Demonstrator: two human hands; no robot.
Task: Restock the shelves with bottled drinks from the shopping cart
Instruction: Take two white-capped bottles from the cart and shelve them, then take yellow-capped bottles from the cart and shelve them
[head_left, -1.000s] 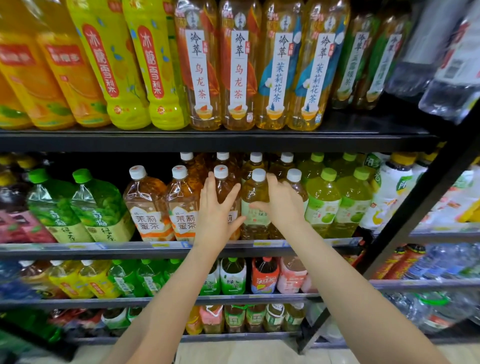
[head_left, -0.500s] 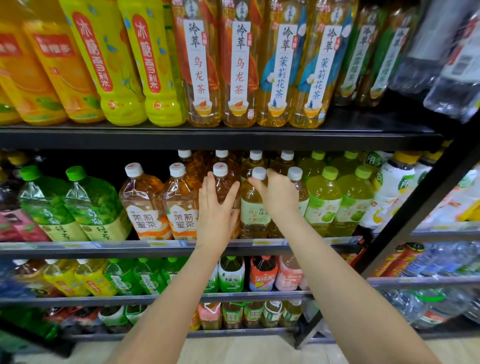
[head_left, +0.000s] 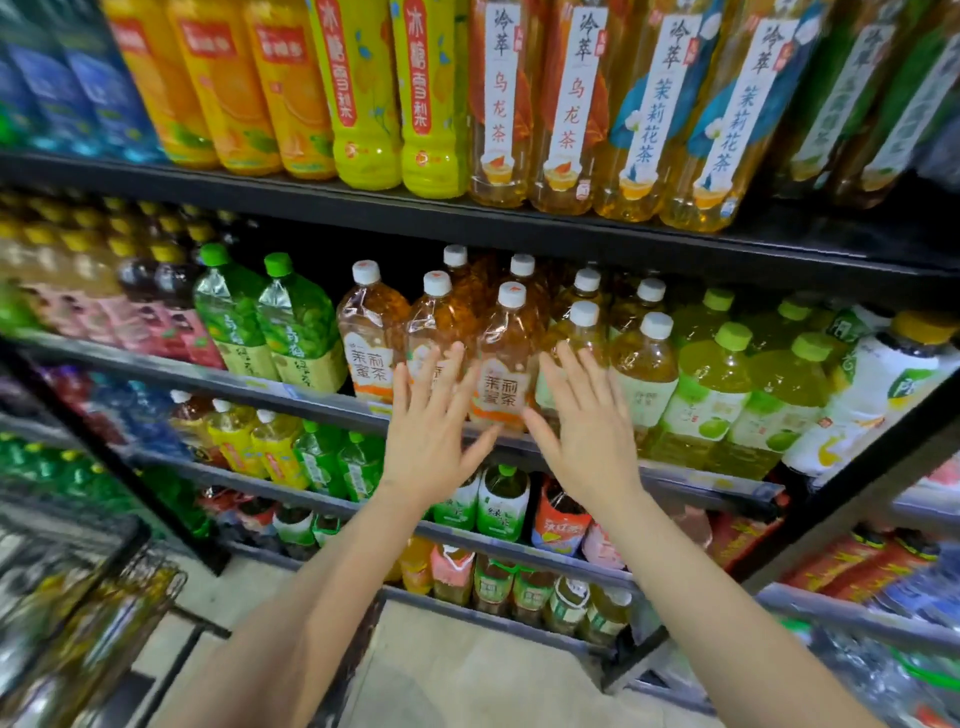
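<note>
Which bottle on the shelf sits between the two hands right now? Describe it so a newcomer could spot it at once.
Find the second shelf from the top, where white-capped amber tea bottles stand mid-row. The bottle is the front one framed by the open left hand and right hand. Unlike its neighbours, its orange and white label faces out fully uncovered, and it stands furthest forward.

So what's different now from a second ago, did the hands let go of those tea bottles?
Yes. Both hands have drawn back from the shelf with fingers spread: the left hand released its grip on the amber tea bottle, and the right hand came off the paler bottle beside it. The view also swung left, showing the cart. The bottles stand upright in their rows as before.
</note>
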